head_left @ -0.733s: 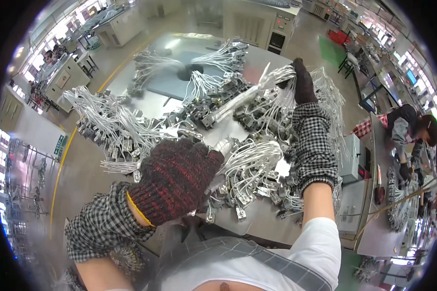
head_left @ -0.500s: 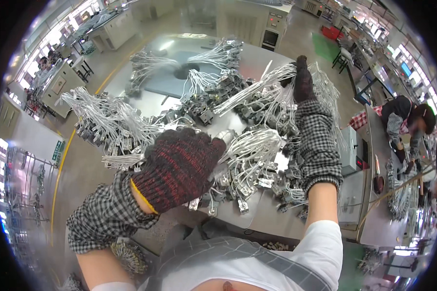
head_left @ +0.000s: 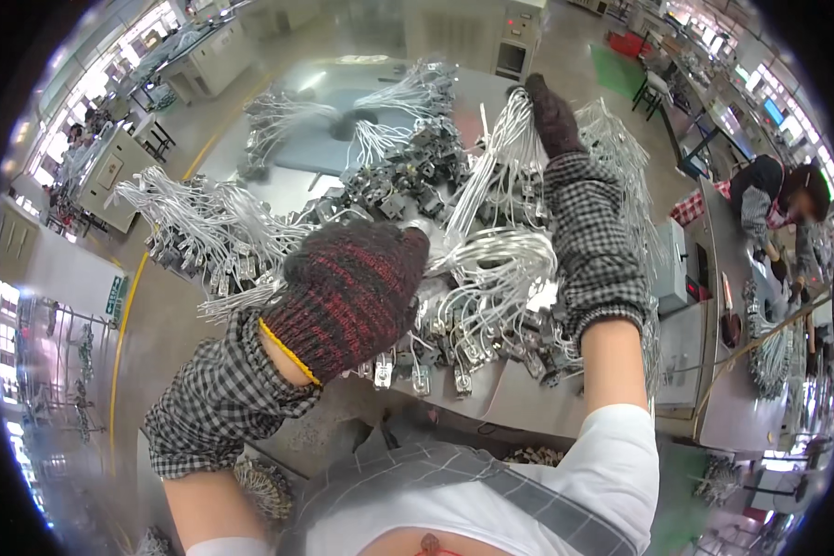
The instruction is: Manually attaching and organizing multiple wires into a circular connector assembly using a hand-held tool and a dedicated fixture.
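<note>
My left hand (head_left: 357,295), in a dark red-and-black knit glove, is closed on one end of a looped bundle of white wires (head_left: 505,255). Small metal-and-plastic connectors (head_left: 463,378) hang from that bundle toward the table's near edge. Farther off, my right hand (head_left: 554,119), gloved in dark knit, is closed around the top of another white wire bundle (head_left: 510,139), which spreads downward from it. Both wrists wear black-and-white checked sleeves. The glove hides my left fingertips. Between the hands lies a heap of black connector blocks (head_left: 408,171).
More wire bundles with connectors lie at the table's left (head_left: 222,218) and right (head_left: 612,148). A blue-grey mat (head_left: 310,148) with wires on it is at the back. To the right, another person (head_left: 774,208) works at a bench beside a grey box (head_left: 669,264).
My right hand has moved left and slightly away, and its wire bundle now hangs more steeply. My left hand has shifted slightly right, still gripping the looped bundle.
</note>
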`<action>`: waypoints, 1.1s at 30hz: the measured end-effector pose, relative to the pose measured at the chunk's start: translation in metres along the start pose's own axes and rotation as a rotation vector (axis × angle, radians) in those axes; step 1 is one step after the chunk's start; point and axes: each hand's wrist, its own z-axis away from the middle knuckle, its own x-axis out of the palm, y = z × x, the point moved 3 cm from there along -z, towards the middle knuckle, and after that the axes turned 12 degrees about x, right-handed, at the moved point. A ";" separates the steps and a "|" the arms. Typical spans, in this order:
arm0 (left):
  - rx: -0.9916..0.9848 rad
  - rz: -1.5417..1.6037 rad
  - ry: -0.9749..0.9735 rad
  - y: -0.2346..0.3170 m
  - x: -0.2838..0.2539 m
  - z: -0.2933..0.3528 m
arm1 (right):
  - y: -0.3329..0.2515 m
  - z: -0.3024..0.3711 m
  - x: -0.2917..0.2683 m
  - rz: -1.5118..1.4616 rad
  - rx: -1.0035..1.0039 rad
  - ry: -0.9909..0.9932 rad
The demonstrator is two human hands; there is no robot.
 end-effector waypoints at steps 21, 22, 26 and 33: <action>0.173 0.051 0.602 -0.024 -0.091 0.173 | -0.213 0.253 -0.018 -0.289 -0.137 0.376; 0.067 0.126 0.607 -0.033 -0.093 0.214 | -0.209 0.256 -0.041 -0.221 -0.417 0.429; -0.362 0.552 0.748 -0.077 -0.039 0.394 | -0.299 0.328 -0.055 0.035 -0.345 0.906; -1.163 0.781 0.771 -0.071 0.091 0.645 | -0.431 0.418 0.172 -0.398 -0.677 0.515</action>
